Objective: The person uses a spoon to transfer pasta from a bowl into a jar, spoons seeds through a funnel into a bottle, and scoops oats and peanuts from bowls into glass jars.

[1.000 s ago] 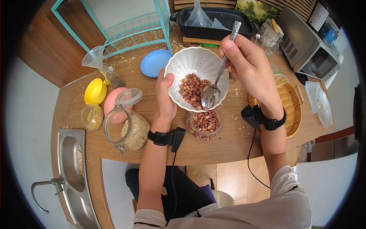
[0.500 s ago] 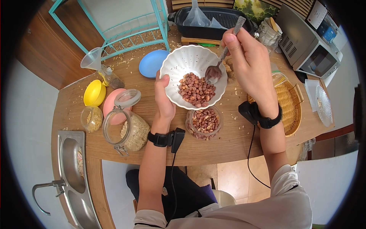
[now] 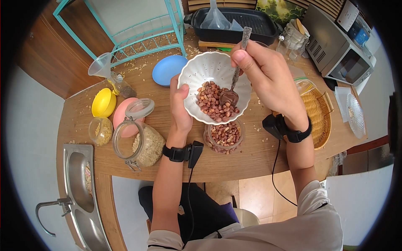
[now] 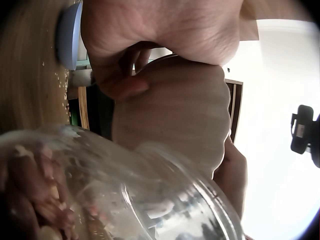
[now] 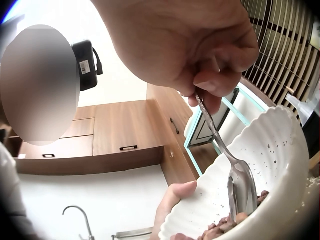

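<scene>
My left hand (image 3: 181,104) grips the side of a white fluted bowl (image 3: 197,71), thumb at the rim and fingers behind it. The bowl is tilted toward me and holds reddish-brown peanuts (image 3: 211,98). Pinched in my right hand (image 3: 272,75) is a metal spoon (image 3: 236,73) with a patterned handle; its head sits among the peanuts in the bowl. In the right wrist view the spoon (image 5: 242,182) slants down into the bowl. Just below the bowl's near rim stands a glass jar (image 3: 224,146) of peanuts, partly hidden by the bowl.
Left on the table are a flip-top jar of oats (image 3: 148,146), a pink plate (image 3: 121,111), a yellow bowl (image 3: 104,102) and a blue plate (image 3: 167,69). A wicker basket (image 3: 316,117) lies right. Behind stand a black grill pan (image 3: 255,35) and a microwave (image 3: 339,50).
The spoon first lifted off the peanuts toward the bowl's right side, then came back down among them. My right hand moved slightly left; my left hand kept its hold on the bowl.
</scene>
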Motion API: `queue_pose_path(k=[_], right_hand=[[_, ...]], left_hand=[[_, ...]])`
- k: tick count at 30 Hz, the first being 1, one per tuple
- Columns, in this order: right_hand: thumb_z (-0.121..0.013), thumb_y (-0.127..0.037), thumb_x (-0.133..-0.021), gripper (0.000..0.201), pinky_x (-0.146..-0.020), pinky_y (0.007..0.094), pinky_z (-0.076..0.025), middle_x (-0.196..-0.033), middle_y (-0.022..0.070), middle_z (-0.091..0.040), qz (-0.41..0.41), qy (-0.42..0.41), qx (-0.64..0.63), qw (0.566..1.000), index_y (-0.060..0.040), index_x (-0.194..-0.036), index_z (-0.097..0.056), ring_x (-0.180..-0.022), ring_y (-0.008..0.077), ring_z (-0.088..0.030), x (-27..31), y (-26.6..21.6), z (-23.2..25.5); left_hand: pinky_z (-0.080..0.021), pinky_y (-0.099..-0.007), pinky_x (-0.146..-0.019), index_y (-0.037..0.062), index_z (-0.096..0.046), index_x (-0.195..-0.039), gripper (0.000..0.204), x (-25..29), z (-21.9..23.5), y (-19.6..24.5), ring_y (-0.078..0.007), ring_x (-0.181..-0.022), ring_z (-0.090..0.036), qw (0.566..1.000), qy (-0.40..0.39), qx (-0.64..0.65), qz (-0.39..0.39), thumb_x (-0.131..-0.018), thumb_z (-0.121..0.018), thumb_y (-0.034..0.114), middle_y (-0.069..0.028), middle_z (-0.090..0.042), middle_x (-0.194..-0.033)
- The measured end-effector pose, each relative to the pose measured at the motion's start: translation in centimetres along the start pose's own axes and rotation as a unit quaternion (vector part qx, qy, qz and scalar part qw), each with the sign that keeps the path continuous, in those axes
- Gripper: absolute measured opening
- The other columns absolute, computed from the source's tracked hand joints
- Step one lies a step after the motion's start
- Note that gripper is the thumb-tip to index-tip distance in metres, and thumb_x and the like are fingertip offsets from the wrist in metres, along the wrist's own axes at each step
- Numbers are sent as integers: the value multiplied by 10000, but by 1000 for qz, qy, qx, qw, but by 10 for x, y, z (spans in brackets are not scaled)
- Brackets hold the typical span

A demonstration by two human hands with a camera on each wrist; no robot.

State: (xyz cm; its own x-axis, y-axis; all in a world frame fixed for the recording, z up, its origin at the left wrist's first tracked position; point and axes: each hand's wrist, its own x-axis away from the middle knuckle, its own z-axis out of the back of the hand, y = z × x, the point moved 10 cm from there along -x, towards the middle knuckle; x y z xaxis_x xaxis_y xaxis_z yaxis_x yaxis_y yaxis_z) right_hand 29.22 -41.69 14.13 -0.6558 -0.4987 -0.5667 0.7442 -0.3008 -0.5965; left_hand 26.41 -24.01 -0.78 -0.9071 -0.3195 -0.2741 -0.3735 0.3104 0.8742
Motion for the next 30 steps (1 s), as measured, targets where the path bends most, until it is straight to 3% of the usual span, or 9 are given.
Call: queue_pose_path(k=[2, 4, 6, 30], right_hand=[[-511, -309, -1002, 351, -595, 408, -445, -675, 154, -603, 6, 2, -6, 1000, -11, -859, -627, -641, 331, -599, 0, 0, -1], [-513, -310, -1002, 354, -591, 405, -443, -668, 153, -599, 11, 3, -12, 1000, -9, -854, -626, -632, 329, -593, 1, -1, 1], [-519, -316, -1025, 323, -586, 274, -404, -712, 11, -562, -17, -36, -8, 999, -34, -905, -623, -641, 103, -490, 2, 4, -4], [-496, -292, -1032, 318, -632, 280, -439, -768, 19, -592, 29, -41, -30, 998, -30, -882, -594, -694, 122, -538, 7, -12, -2]], left_hand=[[-376, -411, -1069, 12, -409, -1390, 628, 0, -4, 2, -280, -1250, -502, 1000, -6, -6, -7, -904, -449, 406, -176, -509, -1351], [-469, -365, -957, -33, -409, -1259, 568, 0, -4, 10, -237, -1096, -578, 999, 13, 2, -33, -873, -490, 375, -183, -553, -1192], [-470, -358, -951, -34, -407, -1259, 568, 0, -5, 12, -233, -1089, -580, 999, 16, 4, -39, -871, -495, 372, -181, -556, -1186], [-479, -335, -903, -26, -403, -1258, 572, 0, 4, 14, -216, -1036, -586, 997, 25, -26, -66, -858, -531, 363, -180, -562, -1148]])
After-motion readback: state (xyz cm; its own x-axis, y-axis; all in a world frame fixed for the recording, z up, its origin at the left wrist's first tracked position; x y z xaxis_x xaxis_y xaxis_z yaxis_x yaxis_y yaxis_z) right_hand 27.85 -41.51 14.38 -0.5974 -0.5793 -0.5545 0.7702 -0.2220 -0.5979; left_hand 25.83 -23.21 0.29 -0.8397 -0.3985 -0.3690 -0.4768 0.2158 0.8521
